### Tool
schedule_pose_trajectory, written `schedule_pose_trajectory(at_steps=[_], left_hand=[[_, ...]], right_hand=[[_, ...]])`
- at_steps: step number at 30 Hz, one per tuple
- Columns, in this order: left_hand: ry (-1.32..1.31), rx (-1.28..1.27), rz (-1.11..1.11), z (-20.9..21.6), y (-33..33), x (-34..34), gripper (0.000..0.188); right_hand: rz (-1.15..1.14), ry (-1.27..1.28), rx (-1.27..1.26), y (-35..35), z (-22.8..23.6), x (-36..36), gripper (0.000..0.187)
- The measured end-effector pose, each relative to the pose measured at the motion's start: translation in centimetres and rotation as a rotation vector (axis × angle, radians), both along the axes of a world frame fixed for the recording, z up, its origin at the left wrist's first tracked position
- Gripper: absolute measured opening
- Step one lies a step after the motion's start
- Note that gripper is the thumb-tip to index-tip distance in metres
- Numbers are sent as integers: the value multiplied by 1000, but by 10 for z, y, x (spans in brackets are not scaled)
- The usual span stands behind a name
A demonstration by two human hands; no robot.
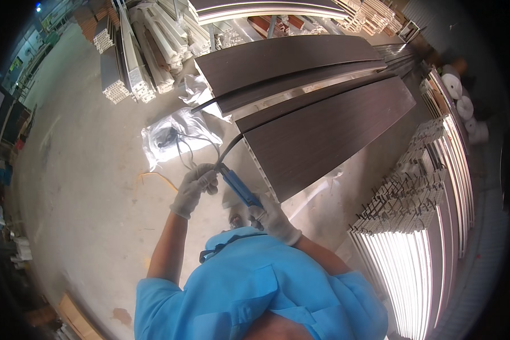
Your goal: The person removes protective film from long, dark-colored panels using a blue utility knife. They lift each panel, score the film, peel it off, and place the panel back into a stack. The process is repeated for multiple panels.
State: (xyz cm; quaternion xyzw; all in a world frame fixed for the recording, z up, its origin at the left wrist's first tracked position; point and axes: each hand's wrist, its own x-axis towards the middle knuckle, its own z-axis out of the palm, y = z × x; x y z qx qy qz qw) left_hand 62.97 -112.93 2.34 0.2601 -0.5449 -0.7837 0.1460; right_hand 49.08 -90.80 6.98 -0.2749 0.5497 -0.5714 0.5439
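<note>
My left hand [197, 186], in a pale work glove, is closed on a black rubber strip [230, 148]. That strip runs along the near edge of a dark brown panel [328, 133] and bends off its left end to my fingers. In my gloved right hand [276, 222] is a blue utility knife [241, 187], tilted up and left with its front end close to the strip by my left fingers. The blade itself is too small to make out. A second dark brown panel [277, 62] lies just beyond, also with a black strip along its near edge.
A shiny plastic sheet [164, 136] lies on the floor left of the panels, with black strip coiled on it. Bundled white profiles [144, 54] stand at the far left. Stacked panels [402, 249] rise close on my right, and white rolls [464, 106] sit behind them.
</note>
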Motion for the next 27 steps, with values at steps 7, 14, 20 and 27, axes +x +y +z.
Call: schedule_pose_trajectory(at_steps=[7,14,20,27], left_hand=[[-37,-21,-16,5,-2,9,27],[-72,-37,-39,6,-3,15,28],[-80,-74,11,11,1,14,25],[-109,-48,70,32,12,6,21]], right_hand=[[-165,190,-46,-6,-23,12,25],[-321,731,-99,-18,-36,14,25],[-279,798,-130,-34,-55,7,24],[-300,1106,-88,-49,-106,-1,22]])
